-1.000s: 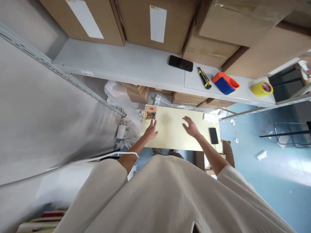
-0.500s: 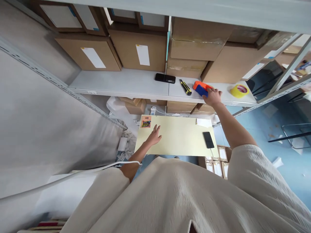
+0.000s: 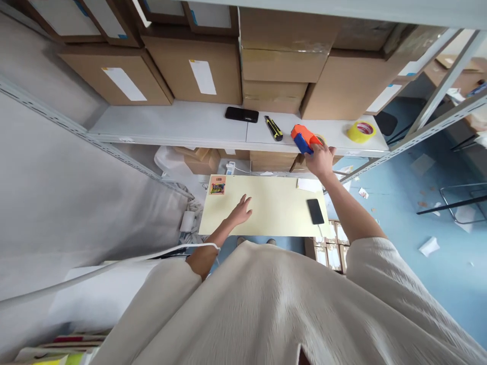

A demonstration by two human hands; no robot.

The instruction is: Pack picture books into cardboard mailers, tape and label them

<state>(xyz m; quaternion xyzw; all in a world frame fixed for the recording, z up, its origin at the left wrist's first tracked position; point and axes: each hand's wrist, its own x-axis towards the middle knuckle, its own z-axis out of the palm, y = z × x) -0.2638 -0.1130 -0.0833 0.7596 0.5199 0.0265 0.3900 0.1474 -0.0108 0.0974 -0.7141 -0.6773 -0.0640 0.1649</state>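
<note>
My right hand (image 3: 320,158) is closed around an orange and blue tape dispenser (image 3: 303,138) at the front edge of the grey shelf (image 3: 171,122); part of a tape roll shows beside my fingers. Left of the dispenser lies a yellow and black utility knife (image 3: 274,128), and farther left a black phone-like object (image 3: 241,114). To the right sits a yellow roll of tape (image 3: 361,132). My left hand (image 3: 241,211) hovers over the pale yellow tabletop (image 3: 266,208), fingers apart, with nothing in it. A small colourful card (image 3: 217,185) is at the tabletop's left corner.
Cardboard boxes (image 3: 198,66) fill the back of the shelf. A black phone (image 3: 315,211) with a cable and a white sheet (image 3: 309,184) lie on the tabletop's right side. More boxes (image 3: 331,248) stand below on the right. A white cable (image 3: 152,255) crosses my left arm.
My right hand has drawn the tape dispenser towards me and tilted it. The camera view has shifted slightly. My left hand stays open above the tabletop.
</note>
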